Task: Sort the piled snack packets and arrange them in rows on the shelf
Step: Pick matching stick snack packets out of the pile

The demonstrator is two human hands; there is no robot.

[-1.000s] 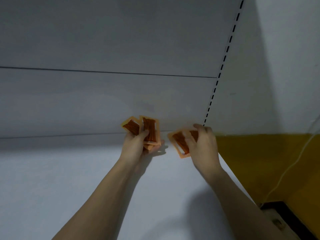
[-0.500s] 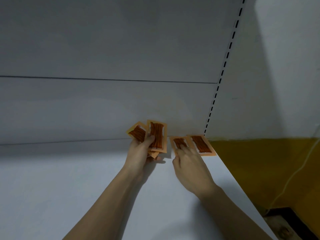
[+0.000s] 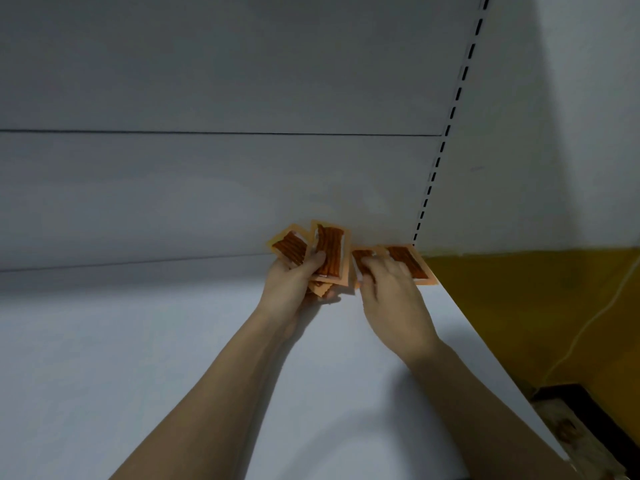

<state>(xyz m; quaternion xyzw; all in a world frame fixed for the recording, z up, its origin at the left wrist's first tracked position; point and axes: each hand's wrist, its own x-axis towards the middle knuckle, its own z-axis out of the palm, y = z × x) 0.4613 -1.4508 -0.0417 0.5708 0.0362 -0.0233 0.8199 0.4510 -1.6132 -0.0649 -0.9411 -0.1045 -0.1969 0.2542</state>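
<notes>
Left hand (image 3: pixel 291 278): at frame centre, your fingers grip a fan of orange snack packets (image 3: pixel 327 252).
Right hand (image 3: pixel 388 285): your straight fingers press one packet (image 3: pixel 362 258) on the white shelf (image 3: pixel 138 358).
Corner packet (image 3: pixel 408 263): flat, just right.

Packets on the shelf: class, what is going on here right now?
A person is laying orange snack packets out on a white shelf. The left hand grips a fanned bunch of packets above the shelf. Two packets lie side by side at the back right corner: the corner packet lies free, and the right hand rests its fingers on the second packet beside it. The row has only just begun.
</notes>
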